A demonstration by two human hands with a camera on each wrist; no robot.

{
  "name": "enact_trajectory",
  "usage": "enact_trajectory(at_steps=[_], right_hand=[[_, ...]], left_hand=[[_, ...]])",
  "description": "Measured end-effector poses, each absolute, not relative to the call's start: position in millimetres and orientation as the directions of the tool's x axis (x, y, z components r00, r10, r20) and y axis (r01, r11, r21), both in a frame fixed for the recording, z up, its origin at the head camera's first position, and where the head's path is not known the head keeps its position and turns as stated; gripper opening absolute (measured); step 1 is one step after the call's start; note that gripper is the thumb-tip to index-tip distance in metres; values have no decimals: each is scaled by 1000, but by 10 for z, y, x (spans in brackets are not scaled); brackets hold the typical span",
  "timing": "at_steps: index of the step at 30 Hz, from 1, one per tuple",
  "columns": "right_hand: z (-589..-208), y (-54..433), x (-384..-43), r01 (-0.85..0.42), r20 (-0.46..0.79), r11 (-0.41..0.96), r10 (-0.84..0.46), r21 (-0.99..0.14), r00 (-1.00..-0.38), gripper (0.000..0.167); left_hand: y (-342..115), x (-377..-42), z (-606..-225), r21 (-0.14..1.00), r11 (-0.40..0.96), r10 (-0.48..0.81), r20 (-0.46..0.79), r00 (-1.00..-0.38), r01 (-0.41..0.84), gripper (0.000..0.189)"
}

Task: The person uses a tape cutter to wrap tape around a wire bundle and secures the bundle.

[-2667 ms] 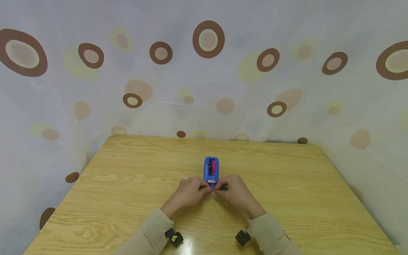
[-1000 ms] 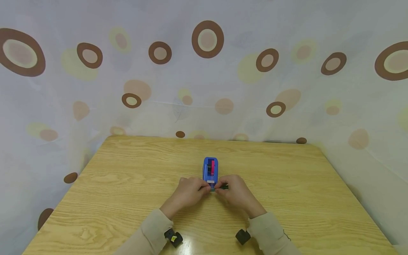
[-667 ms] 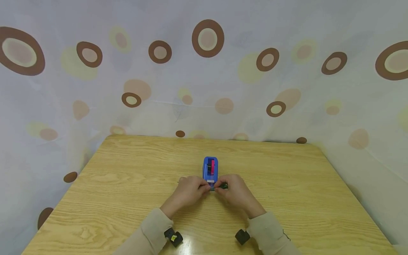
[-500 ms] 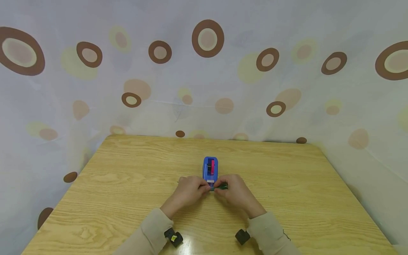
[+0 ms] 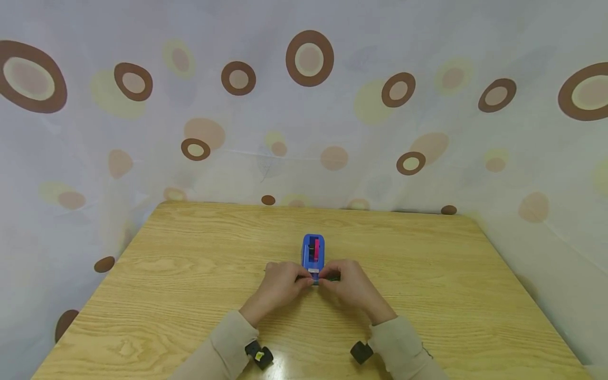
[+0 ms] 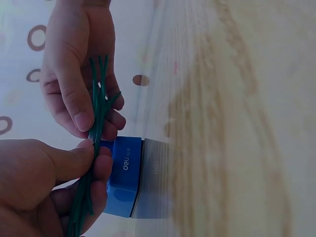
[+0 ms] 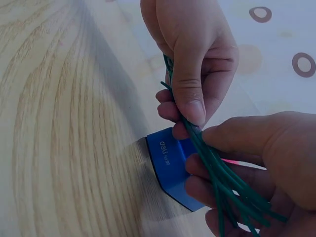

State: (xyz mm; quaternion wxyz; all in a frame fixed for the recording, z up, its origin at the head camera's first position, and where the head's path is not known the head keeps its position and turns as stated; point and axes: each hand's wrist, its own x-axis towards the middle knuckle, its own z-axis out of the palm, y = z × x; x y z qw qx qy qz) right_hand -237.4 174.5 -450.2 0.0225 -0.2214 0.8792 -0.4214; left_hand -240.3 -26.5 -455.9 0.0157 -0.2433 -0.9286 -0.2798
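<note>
A bundle of thin green wire-like strands (image 7: 219,173) runs between both hands, its ends fanning out on either side. My left hand (image 6: 44,182) pinches it between thumb and fingers. Beside it, my right hand (image 7: 266,158) pinches the same bundle, and the two thumb tips nearly meet. A small shiny patch (image 7: 197,129) shows on the strands there; I cannot tell what it is. Just beyond the fingertips stands a blue tape dispenser (image 5: 306,258) with a pink core inside. In the head view the hands hide most of the bundle.
The dispenser stands on a wood-grain table (image 5: 214,243). Behind and at the sides hangs a pale curtain (image 5: 266,116) with brown ring and dot patterns. Black wrist devices sit by the left cuff (image 5: 233,338) and the right cuff (image 5: 399,343).
Both hands stay almost in place in front of the dispenser, with only small finger shifts. Less green shows beyond the right fingers than half a second ago. The dispenser has not moved.
</note>
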Motion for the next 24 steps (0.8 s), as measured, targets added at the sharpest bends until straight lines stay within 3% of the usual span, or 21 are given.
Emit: enact_trajectory(at_steps=[16,24], right_hand=[[-4529,1700,-2342,-314,137,521,-349,-794,-927,2],[-4515,1688,-2338,-313,148,542,-327,-780,-934,12]], left_hand=[[-246,-2379,-4554,475,744,419,216,-882,470,13],[-274,-2416,-4567,484,739,447,167,-879,468,18]])
